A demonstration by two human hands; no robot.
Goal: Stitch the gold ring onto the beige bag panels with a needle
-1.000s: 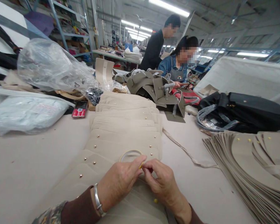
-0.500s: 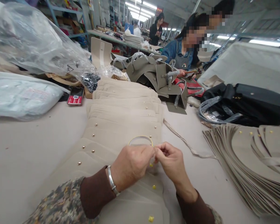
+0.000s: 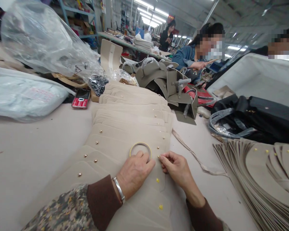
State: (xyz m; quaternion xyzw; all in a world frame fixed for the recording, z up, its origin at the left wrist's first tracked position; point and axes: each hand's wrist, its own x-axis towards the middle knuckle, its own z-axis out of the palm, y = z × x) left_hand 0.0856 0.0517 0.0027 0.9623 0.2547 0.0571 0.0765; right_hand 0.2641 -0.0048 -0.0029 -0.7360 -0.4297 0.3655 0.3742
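Note:
Beige bag panels point(image 3: 125, 128) lie overlapped in a long row in front of me, with small metal studs point(image 3: 95, 161) along both sides. My left hand point(image 3: 135, 175) rests over the panels, its fingers closed on a thin roll of yellow tape point(image 3: 140, 143) that stands up beyond the knuckles. At the row's right edge, my right hand point(image 3: 177, 168) pinches thumb and forefinger together beside a stud point(image 3: 158, 156). Whatever lies between those fingertips is too small to make out. Nearer me, yellow tape pieces point(image 3: 161, 207) sit on the right side of the panels.
On the right are a fanned stack of beige panels point(image 3: 262, 160), a black handbag point(image 3: 269, 115) and a white bin point(image 3: 260, 70). A fabric strip point(image 3: 192, 154) lies beside the row. Leftward are a red phone point(image 3: 81, 98) and plastic bags point(image 3: 48, 41). A co-worker point(image 3: 188, 59) sits behind grey-brown bag parts point(image 3: 156, 77).
My hands have moved apart. The left hand has shifted slightly left and down with the tape roll; the right now pinches at the stud. A co-worker's arm has risen.

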